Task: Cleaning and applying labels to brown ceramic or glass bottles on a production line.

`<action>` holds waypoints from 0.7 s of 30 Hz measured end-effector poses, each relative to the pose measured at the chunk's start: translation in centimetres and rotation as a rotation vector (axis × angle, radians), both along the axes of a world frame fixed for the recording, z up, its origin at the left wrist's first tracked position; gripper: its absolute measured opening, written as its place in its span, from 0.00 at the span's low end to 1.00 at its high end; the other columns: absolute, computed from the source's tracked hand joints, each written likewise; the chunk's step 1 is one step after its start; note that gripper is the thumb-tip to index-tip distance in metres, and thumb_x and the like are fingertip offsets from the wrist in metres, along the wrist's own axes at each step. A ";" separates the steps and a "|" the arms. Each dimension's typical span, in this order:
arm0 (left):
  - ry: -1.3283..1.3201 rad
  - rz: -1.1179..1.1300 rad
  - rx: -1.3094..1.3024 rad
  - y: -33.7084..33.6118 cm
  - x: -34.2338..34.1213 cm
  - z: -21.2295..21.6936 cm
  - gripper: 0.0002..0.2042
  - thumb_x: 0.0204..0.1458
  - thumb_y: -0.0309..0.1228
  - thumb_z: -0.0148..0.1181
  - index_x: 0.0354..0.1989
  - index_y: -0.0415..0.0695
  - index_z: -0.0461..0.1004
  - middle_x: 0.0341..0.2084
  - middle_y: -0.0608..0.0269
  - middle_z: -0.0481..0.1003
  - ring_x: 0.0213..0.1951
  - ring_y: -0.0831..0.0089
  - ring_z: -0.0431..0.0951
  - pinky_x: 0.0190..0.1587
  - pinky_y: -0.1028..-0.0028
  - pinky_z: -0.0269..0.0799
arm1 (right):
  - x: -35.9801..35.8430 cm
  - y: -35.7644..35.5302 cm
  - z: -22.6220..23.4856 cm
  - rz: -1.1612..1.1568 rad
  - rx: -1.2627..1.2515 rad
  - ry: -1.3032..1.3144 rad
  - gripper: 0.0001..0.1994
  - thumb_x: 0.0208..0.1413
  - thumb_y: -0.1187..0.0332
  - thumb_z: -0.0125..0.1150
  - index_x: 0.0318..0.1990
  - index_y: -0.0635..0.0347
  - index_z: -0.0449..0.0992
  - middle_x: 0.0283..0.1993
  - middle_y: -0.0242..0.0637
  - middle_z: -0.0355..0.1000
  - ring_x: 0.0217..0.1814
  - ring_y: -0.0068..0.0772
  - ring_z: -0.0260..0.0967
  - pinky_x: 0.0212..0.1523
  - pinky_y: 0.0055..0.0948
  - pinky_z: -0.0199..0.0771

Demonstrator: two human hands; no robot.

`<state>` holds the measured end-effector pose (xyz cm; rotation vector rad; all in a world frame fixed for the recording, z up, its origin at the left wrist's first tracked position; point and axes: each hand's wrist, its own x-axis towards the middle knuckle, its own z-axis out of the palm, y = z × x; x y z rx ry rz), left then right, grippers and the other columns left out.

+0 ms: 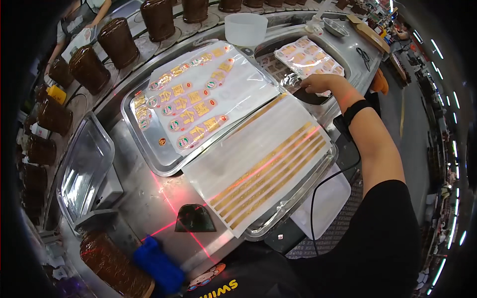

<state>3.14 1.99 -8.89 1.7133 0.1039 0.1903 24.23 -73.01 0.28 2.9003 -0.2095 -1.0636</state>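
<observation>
Currently right hand (317,83) is stretched far forward, palm down, fingers curled on the edge of a sticker sheet (309,58) lying in the far tray (343,64) on the table (144,198); exact grip unclear. Left hand out of view.

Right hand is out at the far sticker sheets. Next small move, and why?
Probably pinch the near edge of the top sheet and lift it. The right hand rests fingers-down on the stack of sticker sheets in the far tray; I cannot tell if a sheet is gripped yet.
</observation>
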 end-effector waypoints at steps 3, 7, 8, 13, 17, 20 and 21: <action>0.017 -0.002 0.002 -0.1 0.4 -0.6 0.37 0.54 0.58 0.42 0.59 0.35 0.55 0.53 0.49 0.64 0.51 0.61 0.70 0.54 0.63 0.66 | 0.5 -1.3 -1.1 -0.056 0.022 0.066 0.18 0.51 0.67 0.53 0.51 0.55 0.73 0.48 0.41 0.73 0.50 0.40 0.69 0.53 0.35 0.66; 0.034 -0.002 0.005 0.4 0.4 -1.9 0.37 0.54 0.58 0.42 0.59 0.35 0.55 0.54 0.49 0.63 0.51 0.61 0.70 0.54 0.63 0.66 | 1.0 -0.3 -1.6 0.109 -0.026 0.193 0.16 0.49 0.68 0.53 0.48 0.54 0.74 0.48 0.42 0.70 0.49 0.43 0.68 0.51 0.36 0.66; 0.039 0.001 0.009 0.4 0.5 -2.0 0.36 0.54 0.58 0.42 0.59 0.35 0.55 0.54 0.49 0.63 0.51 0.61 0.70 0.54 0.63 0.66 | 0.5 1.1 -1.2 0.214 -0.058 0.135 0.15 0.49 0.69 0.52 0.46 0.55 0.75 0.49 0.43 0.68 0.49 0.44 0.67 0.51 0.36 0.67; 0.053 -0.020 -0.009 0.0 1.6 -3.3 0.36 0.54 0.57 0.43 0.59 0.35 0.54 0.54 0.48 0.63 0.51 0.61 0.70 0.54 0.63 0.66 | 0.1 -0.6 -3.6 0.166 -0.221 0.101 0.15 0.49 0.68 0.51 0.44 0.54 0.76 0.55 0.44 0.60 0.56 0.48 0.61 0.53 0.40 0.66; 0.076 -0.006 -0.004 0.5 1.4 -3.8 0.36 0.54 0.57 0.43 0.59 0.35 0.54 0.54 0.48 0.63 0.51 0.61 0.70 0.54 0.63 0.66 | 1.0 1.2 -3.9 0.311 -0.208 0.081 0.15 0.49 0.69 0.51 0.45 0.55 0.76 0.61 0.46 0.56 0.59 0.50 0.58 0.54 0.41 0.66; 0.093 0.004 -0.008 0.7 1.2 -4.3 0.36 0.54 0.57 0.43 0.59 0.35 0.54 0.54 0.48 0.63 0.51 0.61 0.70 0.54 0.63 0.66 | 0.3 2.3 -4.2 0.483 -0.275 -0.048 0.16 0.49 0.69 0.51 0.46 0.58 0.75 0.60 0.47 0.57 0.61 0.49 0.56 0.54 0.41 0.68; 0.100 0.008 -0.008 0.7 1.1 -4.5 0.36 0.54 0.57 0.43 0.59 0.35 0.54 0.54 0.48 0.63 0.51 0.61 0.70 0.54 0.63 0.66 | 0.8 2.6 -4.1 0.489 -0.276 -0.043 0.16 0.49 0.69 0.51 0.46 0.58 0.75 0.60 0.47 0.57 0.61 0.49 0.56 0.54 0.41 0.68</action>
